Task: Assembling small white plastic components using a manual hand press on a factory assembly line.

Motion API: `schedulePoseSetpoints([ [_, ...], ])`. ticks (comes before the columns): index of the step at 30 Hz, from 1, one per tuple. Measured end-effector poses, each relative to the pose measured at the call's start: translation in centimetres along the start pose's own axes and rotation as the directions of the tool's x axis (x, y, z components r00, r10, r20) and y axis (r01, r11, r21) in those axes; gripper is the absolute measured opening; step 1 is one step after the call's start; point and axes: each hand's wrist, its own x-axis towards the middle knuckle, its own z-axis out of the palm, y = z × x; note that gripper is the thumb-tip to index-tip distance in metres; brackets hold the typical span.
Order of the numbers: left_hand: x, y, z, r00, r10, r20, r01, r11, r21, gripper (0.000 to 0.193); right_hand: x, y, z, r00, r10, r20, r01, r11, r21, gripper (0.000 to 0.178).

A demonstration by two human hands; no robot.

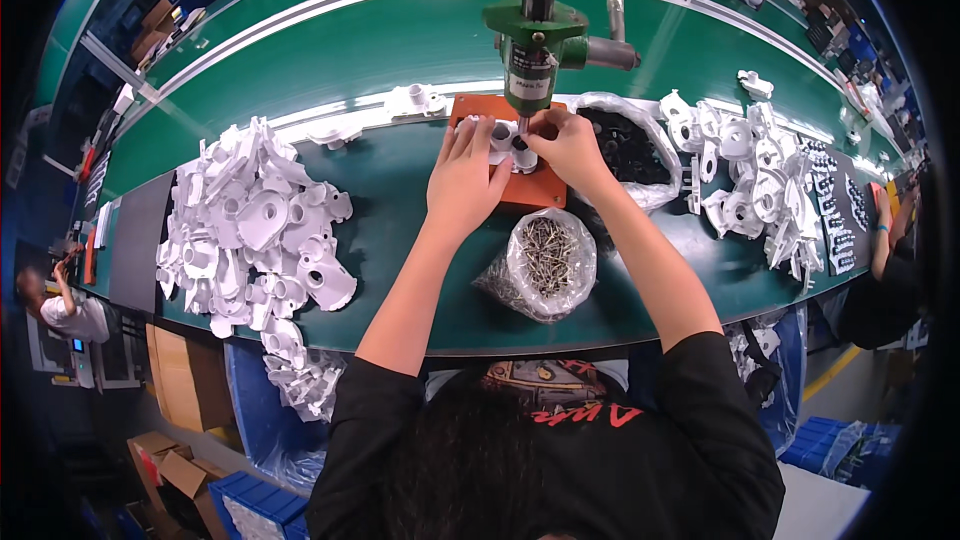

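A white plastic part (503,137) with round openings sits on an orange block (522,194) under a green machine head (530,70). My left hand (460,180) grips its left side, fingers stretched over it and thumb at the near edge. Beside the machine's slim tip, my right hand (572,152) has thumb and forefinger pinched together over a dark spot in the part; what they hold is too small to make out. Close in front of the block stands a clear plastic bag (585,285), filled with metal screws (547,258).
A big heap of white plastic parts (250,225) lies left, another pile (765,175) right. Behind my right hand, a bag of black pieces (625,145) lies on the green bench (400,230). Blue bins (260,410) stand below the front edge. Co-workers' arms (882,230) show at both sides.
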Motion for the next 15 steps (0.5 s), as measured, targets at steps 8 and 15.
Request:
schedulePoseSetpoints([
  [8, 0.1, 0.0, 0.0, 1.000, -0.003, 0.012, 0.003, 1.000, -0.016, 0.053, 0.2, -0.9, -0.5, 0.999, 0.013, 0.030, -0.012, 0.999, -0.052, 0.020],
  [15, 0.0, 0.3, -0.3, 1.000, -0.011, 0.012, 0.011, 1.000, -0.002, 0.052, -1.3, 0.5, -1.1, 0.988, -0.121, 0.098, 0.124, 0.992, -0.030, 0.023],
])
